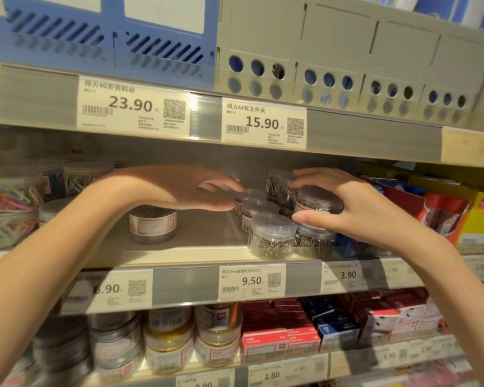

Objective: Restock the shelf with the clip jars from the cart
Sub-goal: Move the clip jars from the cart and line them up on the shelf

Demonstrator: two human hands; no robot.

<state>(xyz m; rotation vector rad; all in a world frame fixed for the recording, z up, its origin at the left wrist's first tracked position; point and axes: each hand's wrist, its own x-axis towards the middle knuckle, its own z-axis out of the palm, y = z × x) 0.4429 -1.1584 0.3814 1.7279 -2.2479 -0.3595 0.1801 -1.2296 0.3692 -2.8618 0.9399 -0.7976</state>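
Right hand (pixel 355 208), right of frame centre: fingers (pixel 307 180) curled over the lid and thumb at the front wall of the upper clip jar (pixel 320 203), gripping it from above. Jar stacked on a lower jar (pixel 314 240) of silver clips; contact between the two appears complete, though partly hidden by the thumb. Left hand (pixel 190 191), at frame centre: fingers straight and relaxed, holding nothing, tips at or just beside the small jars (pixel 256 206) in the middle row; actual contact cannot be told. Front jar (pixel 271 236) at the shelf (pixel 196 233) edge, just left of the stack. Further back, one more jar (pixel 281 185) of clips against the rear wall. Single wide labelled jar (pixel 152 223) well apart, lower left of centre, with bare shelf between. Coloured-clip tubs (pixel 9 208) at far left; red and yellow packs (pixel 447 210) at far right. Cart not in view. Probable step: seating the upper jar on its stack. For a good result: centre lid under base, keep jar upright, release only when stable. Use left hand as a guard against sliding of neighbouring jars. Risk: stack toppling forward over the shelf edge if set off-centre. Ample space left of the group for remaining stock.
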